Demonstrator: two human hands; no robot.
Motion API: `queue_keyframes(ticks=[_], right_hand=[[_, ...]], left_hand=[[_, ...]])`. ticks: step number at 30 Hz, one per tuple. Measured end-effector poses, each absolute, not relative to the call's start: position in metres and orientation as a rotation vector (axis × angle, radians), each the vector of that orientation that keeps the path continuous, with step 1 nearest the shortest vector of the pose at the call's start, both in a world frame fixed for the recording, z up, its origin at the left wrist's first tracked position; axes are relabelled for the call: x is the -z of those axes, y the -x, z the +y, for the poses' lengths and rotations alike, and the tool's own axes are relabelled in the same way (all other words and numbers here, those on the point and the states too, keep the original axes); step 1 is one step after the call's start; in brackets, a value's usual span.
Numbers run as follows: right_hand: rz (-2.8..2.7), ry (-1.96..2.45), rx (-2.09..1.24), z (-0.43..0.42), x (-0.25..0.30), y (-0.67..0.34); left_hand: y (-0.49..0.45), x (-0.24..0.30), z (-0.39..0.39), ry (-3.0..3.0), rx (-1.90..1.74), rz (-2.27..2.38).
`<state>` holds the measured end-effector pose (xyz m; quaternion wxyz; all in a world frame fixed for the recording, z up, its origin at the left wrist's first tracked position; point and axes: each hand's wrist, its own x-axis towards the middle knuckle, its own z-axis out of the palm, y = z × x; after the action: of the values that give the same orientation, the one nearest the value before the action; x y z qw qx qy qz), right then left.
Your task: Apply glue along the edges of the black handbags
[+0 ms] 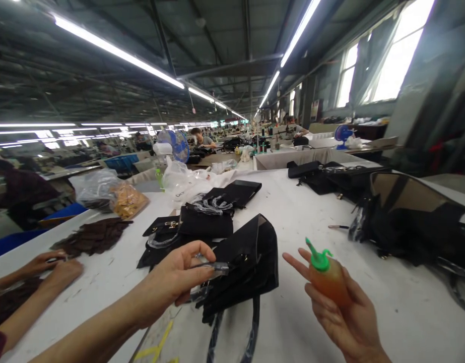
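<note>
My left hand pinches a dark strap end with clear plastic about it, at the near side of a black bag. The bag lies on the table with its flap raised, and a plastic-wrapped handle loops toward me. To the right, my right hand is wrapped round a squeeze bottle of orange-brown liquid with a green nozzle cap. The nozzle points up and its tip is apart from the bag. Two fingers of that hand stretch out to the left.
More black bags lie behind the first one, and others at the right. At the left, a co-worker's hands are beside brown fabric pieces. Clear plastic bags and a blue fan stand farther back on the white table.
</note>
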<state>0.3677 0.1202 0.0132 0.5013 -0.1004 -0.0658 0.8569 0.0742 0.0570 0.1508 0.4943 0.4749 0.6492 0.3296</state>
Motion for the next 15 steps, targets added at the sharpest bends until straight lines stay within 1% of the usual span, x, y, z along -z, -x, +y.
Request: queue_keyframes(ticks=[4, 8, 15], right_hand=[[-0.255, 0.303, -2.112, 0.146, -0.022, -0.359], [-0.316, 0.377, -2.131, 0.158, -0.017, -0.356], [-0.300, 0.381, -2.174, 0.163, -0.008, -0.346]], left_hand=[[-0.076, -0.149, 0.055, -1.177, -0.777, 1.598], [-0.073, -0.147, 0.053, -1.208, -0.753, 1.571], [-0.069, -0.146, 0.048, -1.262, -0.717, 1.543]])
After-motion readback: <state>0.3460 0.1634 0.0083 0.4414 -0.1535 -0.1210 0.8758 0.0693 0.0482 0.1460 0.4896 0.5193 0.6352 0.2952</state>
